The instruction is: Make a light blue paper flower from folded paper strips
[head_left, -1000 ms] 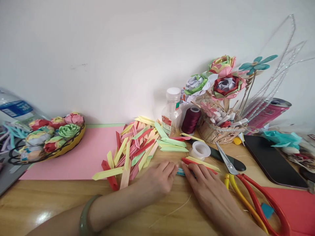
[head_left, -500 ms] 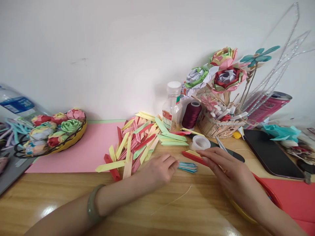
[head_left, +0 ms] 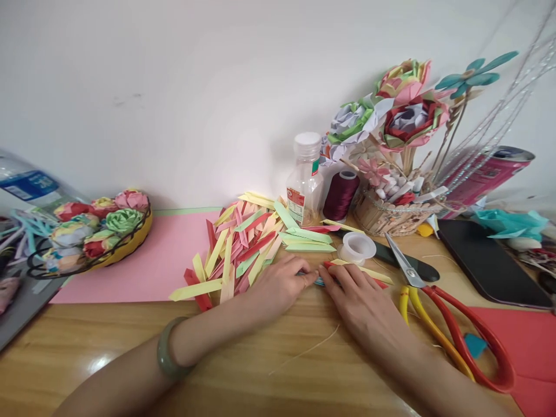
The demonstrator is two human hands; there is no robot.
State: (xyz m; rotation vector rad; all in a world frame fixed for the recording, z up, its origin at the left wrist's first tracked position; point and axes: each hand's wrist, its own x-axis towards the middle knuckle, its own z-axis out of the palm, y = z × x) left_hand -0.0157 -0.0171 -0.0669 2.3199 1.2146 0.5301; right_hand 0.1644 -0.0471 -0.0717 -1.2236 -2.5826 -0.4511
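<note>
My left hand (head_left: 278, 285) and my right hand (head_left: 360, 298) meet at the middle of the wooden table (head_left: 243, 370). Their fingertips pinch a small stack of blue folded paper strips (head_left: 319, 281), mostly hidden under the fingers. A green bangle (head_left: 167, 354) sits on my left wrist. Just left of my left hand lies a heap of folded paper strips (head_left: 243, 246) in yellow, pink, red and green. A red strip and a yellow strip (head_left: 369, 272) lie beyond my right fingers.
Scissors (head_left: 434, 313) with red and yellow handles lie at the right, near a tape roll (head_left: 357, 248). Behind stand a plastic bottle (head_left: 306, 182), a thread spool (head_left: 341, 194) and a basket of paper flowers (head_left: 391, 208). A bowl of paper roses (head_left: 93, 234) is left, on pink paper (head_left: 160, 263).
My right hand had moved right toward the scissors, leaving the blue strips uncovered; it has now come back left onto them. My left hand stayed at the strips.
</note>
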